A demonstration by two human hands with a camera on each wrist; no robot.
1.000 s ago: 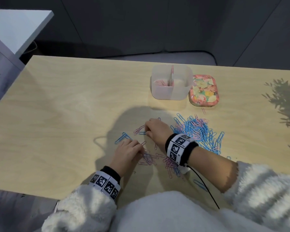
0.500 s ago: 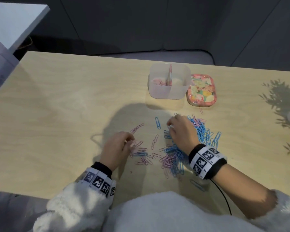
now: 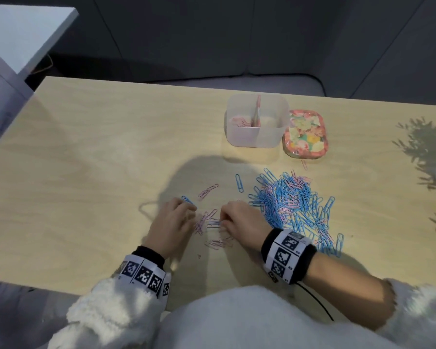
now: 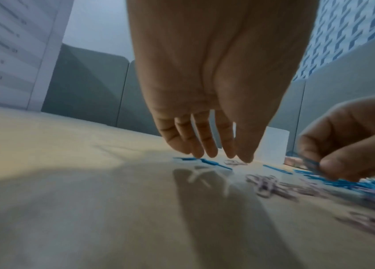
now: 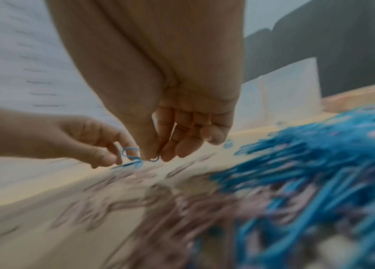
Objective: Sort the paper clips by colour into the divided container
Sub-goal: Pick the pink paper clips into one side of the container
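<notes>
Position change, right hand (image 3: pixel 242 222): off the pile (image 3: pixel 295 205) it was on half a second ago, now left of it and just beside the left hand (image 3: pixel 171 220). Pinches a blue clip (image 4: pixel 310 163) between thumb and fingertips, low over the table (image 3: pixel 86 172).

Left hand: about where it was. Fingers near straight and close together, tips down on the table by loose blue clips; no clip clearly held.

Between the hands: a scatter of pink clips (image 3: pixel 212 222), set apart from the mostly blue pile.

Container (image 3: pixel 257 122): at the far side, well apart from both hands, with the lid (image 3: pixel 305 133) just beside its right wall. Some pink clips in the left compartment; right compartment contents unclear.

Meaning for the task: apparently pre-sorting on the table by colour, with most clips not yet in the container. Probable next move: blue clip out of the pink scatter, to the pile or a compartment. Risk: tangled clips lifting in chains.
</notes>
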